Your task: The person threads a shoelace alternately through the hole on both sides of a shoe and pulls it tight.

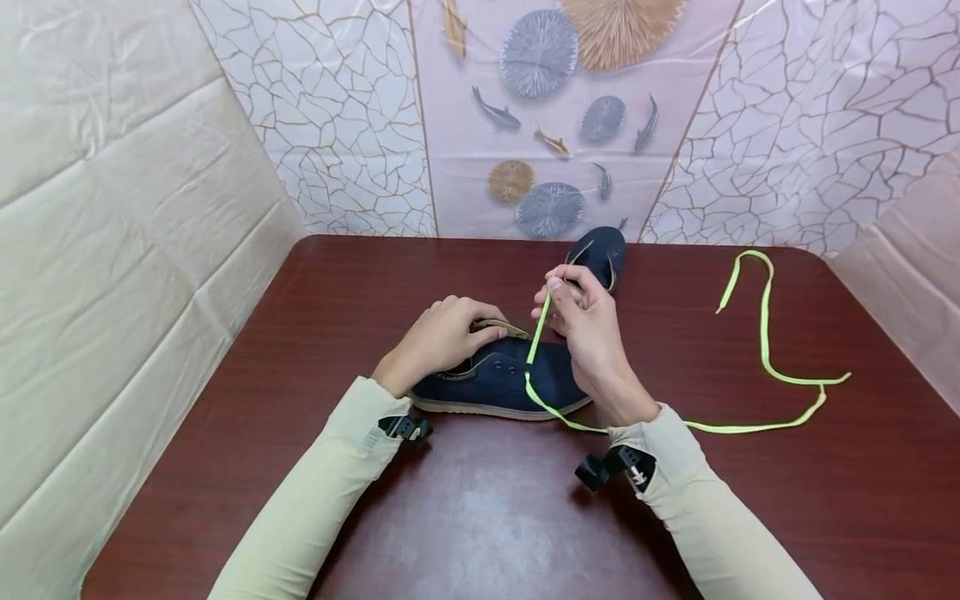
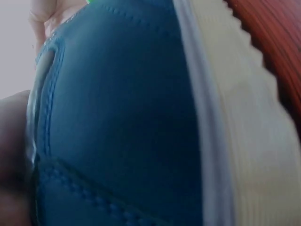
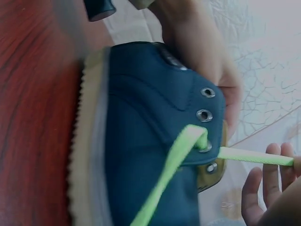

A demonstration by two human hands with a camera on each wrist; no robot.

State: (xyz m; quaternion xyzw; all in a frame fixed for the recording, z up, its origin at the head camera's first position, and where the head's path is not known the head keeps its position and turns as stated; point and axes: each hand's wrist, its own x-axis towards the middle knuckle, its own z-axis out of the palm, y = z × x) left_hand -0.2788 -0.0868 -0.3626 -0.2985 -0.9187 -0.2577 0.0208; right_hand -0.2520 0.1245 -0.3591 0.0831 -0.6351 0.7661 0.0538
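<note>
A navy shoe [image 1: 480, 390] lies along the table with its pale sole down and a tan tongue [image 1: 498, 325] lifted at its opening. My left hand [image 1: 442, 337] holds the shoe at that opening, thumb near the tongue. A neon green lace [image 3: 162, 181] passes through the eyelet nearest the toe; two other eyelets [image 3: 205, 115] have no lace in them. Above the shoe, my right hand [image 1: 596, 346] pinches one end of the lace, pulled taut from the eyelet. In the left wrist view, the blue upper [image 2: 122, 94] fills most of the picture.
A second navy shoe [image 1: 600, 250] sits behind my right hand at the table's far edge. Green lace [image 1: 765, 325] trails over the right side of the table [image 1: 262, 467]; whether it is one piece cannot be told. A patterned cloth wall [image 1: 345, 125] stands behind.
</note>
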